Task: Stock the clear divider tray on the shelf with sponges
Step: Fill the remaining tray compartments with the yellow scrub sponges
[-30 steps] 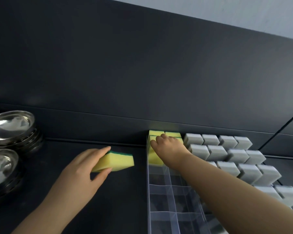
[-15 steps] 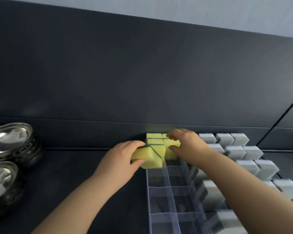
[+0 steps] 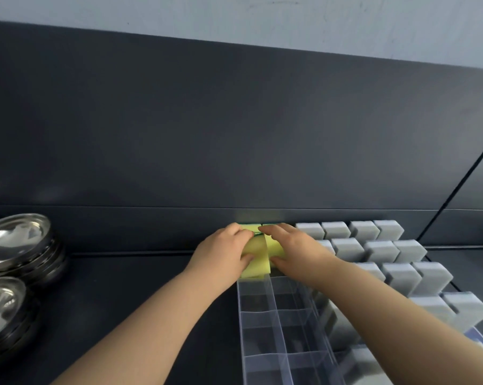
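Sponge (image 3: 258, 266), yellow with a thin green scouring layer, stands on edge between the two hands with its broad yellow face toward the viewer. It sits at the far end of the left column of the tray (image 3: 239, 323), whose clear walls split it into two columns of cells running from just below the hands toward the viewer. The left hand (image 3: 221, 257) grips it, fingers curled over the top and thumb on the near face. Touching its right side is a second sponge (image 3: 275, 249), mostly hidden, which the right hand (image 3: 296, 251) holds the same way, fingers stretched over the top and thumb against the front. The two sets of fingertips nearly meet above the sponges, and beyond them more yellow tops (image 3: 248, 227) show against the dark back panel (image 3: 234, 134). Grey blocks (image 3: 379, 251) stand in rows right of the right hand, and steel bowls (image 3: 18, 245) are stacked well left of the left hand on the shelf (image 3: 123, 301). Half a second ago the left hand held the sponge tilted at the tray's far left corner, green edge showing. A second ago it carried the sponge over the shelf, well apart from the right hand.
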The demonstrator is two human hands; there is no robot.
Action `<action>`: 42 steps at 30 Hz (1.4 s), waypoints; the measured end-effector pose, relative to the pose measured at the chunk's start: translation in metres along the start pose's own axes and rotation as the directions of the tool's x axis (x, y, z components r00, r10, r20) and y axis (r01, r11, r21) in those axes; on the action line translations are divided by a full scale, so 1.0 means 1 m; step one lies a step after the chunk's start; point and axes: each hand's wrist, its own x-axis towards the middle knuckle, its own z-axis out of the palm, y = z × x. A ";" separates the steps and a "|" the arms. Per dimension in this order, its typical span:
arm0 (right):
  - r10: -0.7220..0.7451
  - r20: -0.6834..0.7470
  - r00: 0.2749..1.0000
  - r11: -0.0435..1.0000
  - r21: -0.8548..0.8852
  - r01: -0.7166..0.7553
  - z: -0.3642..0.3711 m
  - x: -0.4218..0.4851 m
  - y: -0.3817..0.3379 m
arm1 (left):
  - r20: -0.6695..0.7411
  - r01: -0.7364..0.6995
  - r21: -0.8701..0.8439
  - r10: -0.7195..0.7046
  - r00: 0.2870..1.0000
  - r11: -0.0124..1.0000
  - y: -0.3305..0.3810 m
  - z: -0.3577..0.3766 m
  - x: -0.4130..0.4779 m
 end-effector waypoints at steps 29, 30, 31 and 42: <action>-0.074 0.184 0.980 0.887 -0.438 0.149 0.033 -0.002 -0.003 | 0.021 -0.168 0.136 0.166 0.986 0.976 -0.012 0.041 -0.023; -0.057 0.192 0.980 0.891 -0.433 0.137 0.033 -0.001 -0.004 | 0.019 -0.169 0.145 0.168 0.986 0.975 -0.011 0.039 -0.024; -0.046 0.197 0.979 0.896 -0.425 0.128 0.033 0.001 -0.004 | -0.005 -0.176 0.148 0.179 0.984 0.973 -0.013 0.039 -0.026; 0.049 0.189 0.981 0.930 -0.367 0.024 0.030 0.001 -0.006 | -0.033 -0.228 0.000 0.227 0.973 0.974 -0.022 0.052 -0.030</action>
